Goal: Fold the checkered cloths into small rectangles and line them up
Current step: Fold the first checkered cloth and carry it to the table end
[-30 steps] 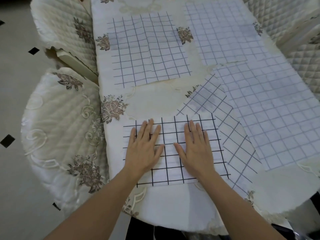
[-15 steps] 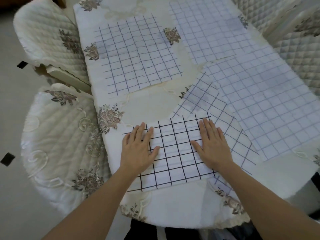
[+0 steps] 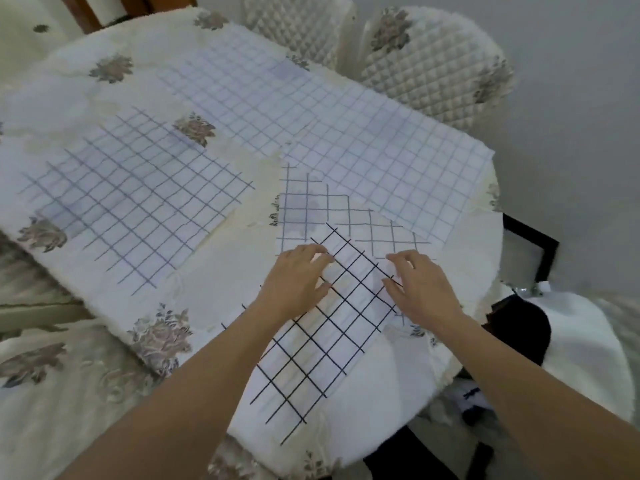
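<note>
Judging from the head view, the only one given, the main risk is that the folded layers of the black-grid cloth (image 3: 322, 337) may be sheared apart if its far end is pulled or lifted unevenly by the two hands, so that an untidy rectangle would be left. A second risk is posed by the pale-grid cloth (image 3: 311, 209) lying partly beneath that far end: it could be dragged along if it is caught with the upper cloth. The near end of the black-grid cloth is laid close to the rounded edge of the table (image 3: 214, 271), and a slide toward the person could carry it over.

The black-grid cloth is set diagonally on the near part of the table, running from that edge up and to the right. Its far end is framed by the hands: the left hand (image 3: 294, 282) is placed on its left border and the right hand (image 3: 422, 289) on its right border, with a strip of grid left bare between them. Both hands are half closed, the fingers bent and the thumbs laid on the fabric. Because of blur, it cannot be told whether cloth is actually pinched or only pressed.

Two further checkered cloths, a large cloth (image 3: 381, 150) and a left cloth (image 3: 138, 202), are spread unfolded farther back.
</note>
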Demonstrator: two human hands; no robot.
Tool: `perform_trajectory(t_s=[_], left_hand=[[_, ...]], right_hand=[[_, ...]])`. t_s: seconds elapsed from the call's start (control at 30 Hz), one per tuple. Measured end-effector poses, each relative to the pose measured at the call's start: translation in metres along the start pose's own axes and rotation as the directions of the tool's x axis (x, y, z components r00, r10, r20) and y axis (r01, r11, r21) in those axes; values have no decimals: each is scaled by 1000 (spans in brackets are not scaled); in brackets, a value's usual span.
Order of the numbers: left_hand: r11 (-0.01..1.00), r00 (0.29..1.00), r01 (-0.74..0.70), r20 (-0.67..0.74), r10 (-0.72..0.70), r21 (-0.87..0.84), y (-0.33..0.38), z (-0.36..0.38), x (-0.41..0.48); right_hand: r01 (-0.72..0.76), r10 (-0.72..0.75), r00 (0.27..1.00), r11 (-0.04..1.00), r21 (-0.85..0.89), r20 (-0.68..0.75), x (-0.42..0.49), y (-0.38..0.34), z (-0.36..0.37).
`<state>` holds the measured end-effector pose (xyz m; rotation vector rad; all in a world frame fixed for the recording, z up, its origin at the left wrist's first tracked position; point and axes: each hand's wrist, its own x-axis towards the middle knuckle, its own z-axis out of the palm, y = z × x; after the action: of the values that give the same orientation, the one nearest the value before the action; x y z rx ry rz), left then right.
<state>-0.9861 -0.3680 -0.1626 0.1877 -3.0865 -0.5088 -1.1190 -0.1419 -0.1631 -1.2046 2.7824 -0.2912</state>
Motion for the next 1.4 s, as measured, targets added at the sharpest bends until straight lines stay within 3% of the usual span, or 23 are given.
perform_trajectory(t_s=[0.13,0.37,0.63,0.83,1.03,1.27,1.4], left_hand=[[975,965,-219,160,209,47,5,-2,48],[896,871,-417,350,346,153,8,3,109],[872,815,-464,462,351,157,4,3,132],[878,797,-456,505,330,146,4,4,141],[873,783,-473,508,358,114,6,3,146],[868,860,-443,381,340,226,23,-7,164],[921,935,-344,-19,354,184,34,-13,140]], right_hand=[[-153,150,988,986,66,43,-15,-4,6],[-266,259,963,957,111,75,2,-2,21],[-393,352,906,905,162,236,23,3,17],[-429,326,860,878,211,393,40,7,14],[-329,195,907,881,340,373,41,13,13],[-284,199,944,898,338,264,52,34,-9],[-250,181,957,911,327,226,57,41,-17]])
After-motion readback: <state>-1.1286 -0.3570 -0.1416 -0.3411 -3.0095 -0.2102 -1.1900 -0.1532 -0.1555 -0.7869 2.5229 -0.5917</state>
